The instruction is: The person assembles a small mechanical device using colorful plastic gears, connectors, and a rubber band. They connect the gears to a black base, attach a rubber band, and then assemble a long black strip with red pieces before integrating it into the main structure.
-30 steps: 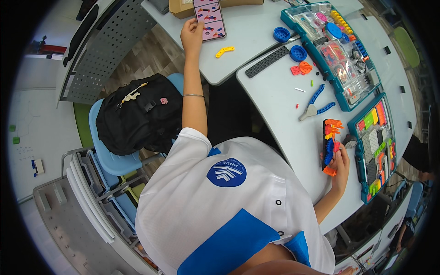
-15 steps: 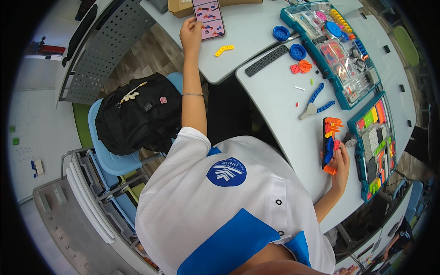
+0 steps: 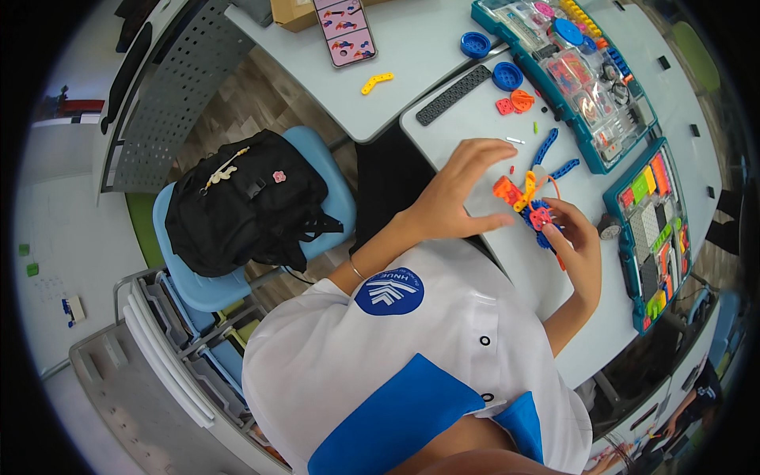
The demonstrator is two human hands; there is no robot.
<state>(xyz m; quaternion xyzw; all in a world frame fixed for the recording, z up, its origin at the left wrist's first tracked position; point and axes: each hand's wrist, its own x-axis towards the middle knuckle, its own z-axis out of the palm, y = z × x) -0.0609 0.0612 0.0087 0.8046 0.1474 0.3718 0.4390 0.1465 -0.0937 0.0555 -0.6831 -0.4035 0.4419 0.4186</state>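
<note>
Above the right-hand table, my right hand (image 3: 579,244) grips a small toy model (image 3: 532,207) built of orange, yellow, blue and pink plastic pieces. My left hand (image 3: 457,190) is beside the model's orange end, thumb and fingers spread wide, not touching it. Just beyond the model lie blue-handled pliers (image 3: 548,149), their jaws hidden behind it. A small red peg (image 3: 512,169), a grey pin (image 3: 515,140) and a green peg (image 3: 535,127) are scattered close by.
Two teal parts cases (image 3: 595,154) (image 3: 638,317) line the table's right side. Blue wheels (image 3: 507,76), orange pieces (image 3: 522,100) and a dark perforated strip (image 3: 454,95) lie farther off. A phone (image 3: 346,36) and a yellow angled piece (image 3: 378,82) rest on the left table. A black backpack (image 3: 237,210) sits on a blue chair.
My left hand has left the phone and come over to the model, fingers spread. My right hand has lifted and turned the model, moving it slightly left.
</note>
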